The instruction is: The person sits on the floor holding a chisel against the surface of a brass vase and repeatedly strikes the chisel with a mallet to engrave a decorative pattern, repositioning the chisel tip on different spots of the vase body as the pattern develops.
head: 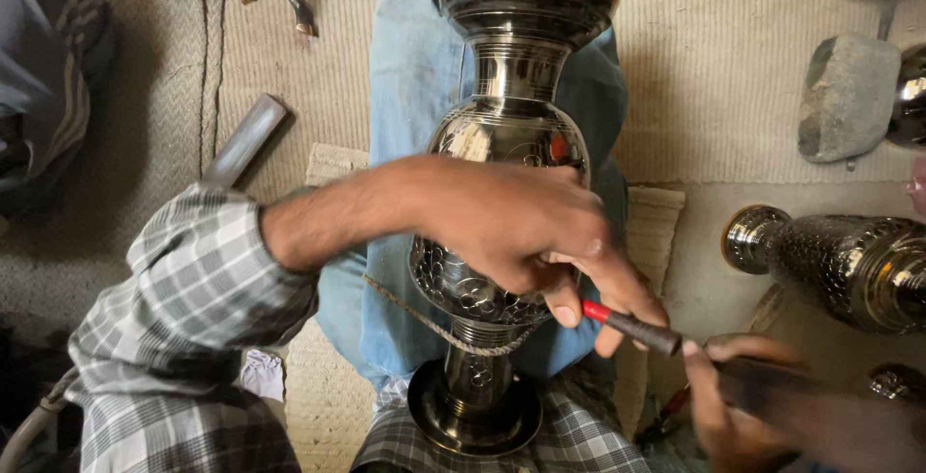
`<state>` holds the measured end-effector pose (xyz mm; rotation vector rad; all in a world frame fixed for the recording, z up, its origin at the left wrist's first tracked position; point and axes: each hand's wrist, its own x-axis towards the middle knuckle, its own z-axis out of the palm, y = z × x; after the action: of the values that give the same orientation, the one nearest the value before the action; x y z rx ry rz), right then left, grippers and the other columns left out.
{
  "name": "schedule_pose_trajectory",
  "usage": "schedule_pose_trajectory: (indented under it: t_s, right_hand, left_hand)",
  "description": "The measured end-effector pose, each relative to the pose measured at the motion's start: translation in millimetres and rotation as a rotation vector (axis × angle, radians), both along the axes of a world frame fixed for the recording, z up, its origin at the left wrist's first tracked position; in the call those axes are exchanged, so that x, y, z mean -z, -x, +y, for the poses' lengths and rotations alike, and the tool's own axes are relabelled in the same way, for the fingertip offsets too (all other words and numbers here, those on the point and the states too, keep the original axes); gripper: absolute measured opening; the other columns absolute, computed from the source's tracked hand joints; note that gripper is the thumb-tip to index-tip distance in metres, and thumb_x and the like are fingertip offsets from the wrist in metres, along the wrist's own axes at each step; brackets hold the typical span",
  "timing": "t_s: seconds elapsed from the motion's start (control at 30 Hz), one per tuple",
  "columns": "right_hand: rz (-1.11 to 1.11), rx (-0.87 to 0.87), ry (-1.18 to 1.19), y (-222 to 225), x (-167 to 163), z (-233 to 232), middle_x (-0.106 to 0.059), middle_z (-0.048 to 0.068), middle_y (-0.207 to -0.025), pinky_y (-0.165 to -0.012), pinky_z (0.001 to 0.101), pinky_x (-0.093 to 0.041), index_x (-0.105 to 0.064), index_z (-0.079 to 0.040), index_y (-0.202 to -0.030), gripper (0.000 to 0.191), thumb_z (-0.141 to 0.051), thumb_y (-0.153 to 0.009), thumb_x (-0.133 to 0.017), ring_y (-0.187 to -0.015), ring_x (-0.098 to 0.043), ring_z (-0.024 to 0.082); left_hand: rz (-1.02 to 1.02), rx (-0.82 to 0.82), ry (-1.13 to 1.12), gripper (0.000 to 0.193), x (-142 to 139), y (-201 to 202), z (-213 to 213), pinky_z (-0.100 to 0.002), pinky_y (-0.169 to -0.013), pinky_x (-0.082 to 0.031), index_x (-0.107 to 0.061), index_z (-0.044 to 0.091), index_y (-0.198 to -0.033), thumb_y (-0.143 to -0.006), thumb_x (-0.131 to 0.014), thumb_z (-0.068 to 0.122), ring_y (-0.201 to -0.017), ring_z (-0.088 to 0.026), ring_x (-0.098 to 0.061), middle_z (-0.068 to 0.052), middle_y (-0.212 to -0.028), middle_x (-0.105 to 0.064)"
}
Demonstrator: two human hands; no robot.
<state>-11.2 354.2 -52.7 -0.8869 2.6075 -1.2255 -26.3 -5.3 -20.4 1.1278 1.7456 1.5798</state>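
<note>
Polished metal vase (506, 145) lies on a blue cloth (415, 78) across the lap, cord (434, 324) looped round its neck. Left hand (511, 227) has its grip clamped on a red-tipped chisel (632, 326) against the patterned belly; right hand (733, 405), blurred, grip state unreadable. Best kept steady, tip square to the pattern. Woven floor mat (733, 39), stone (847, 97), second vase (849, 266) nearby.

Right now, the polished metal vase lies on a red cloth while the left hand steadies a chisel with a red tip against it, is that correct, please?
Not quite: the cloth is light blue, not red, as the head view shows. The polished metal vase does lie on it, and the left hand does steady the red-tipped chisel against it.
</note>
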Motion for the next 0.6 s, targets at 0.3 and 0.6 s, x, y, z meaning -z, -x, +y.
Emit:
schedule_pose_trajectory:
  t_s: [0.3,0.6]
  right_hand:
    - [-0.222,0.131,-0.08,34,-10,-9,-0.065,0.012,-0.085,-0.077,0.0324,-0.056,-0.06,0.004,-0.096,0.026,0.004,-0.081,-0.081,-0.077,-0.065,0.019]
    - [-0.041,-0.263,-0.286,111,-32,-27,-0.066,0.015,-0.09,-0.07,0.0333,-0.054,-0.056,0.004,-0.124,0.056,0.001,-0.074,-0.083,-0.076,-0.067,0.02]
  left_hand:
    - [0.081,-0.593,0.077,0.069,-12,-46,-5,-0.026,-0.046,-0.048,-0.062,0.019,-0.142,-0.08,-0.065,-0.01,-0.071,-0.007,-0.075,0.001,-0.124,-0.08]
    - [0.13,-1.087,0.144,0.059,-27,-83,9,-0.027,-0.07,-0.064,-0.059,0.01,-0.144,-0.089,-0.069,-0.009,-0.097,-0.014,-0.08,-0.004,-0.122,-0.078]
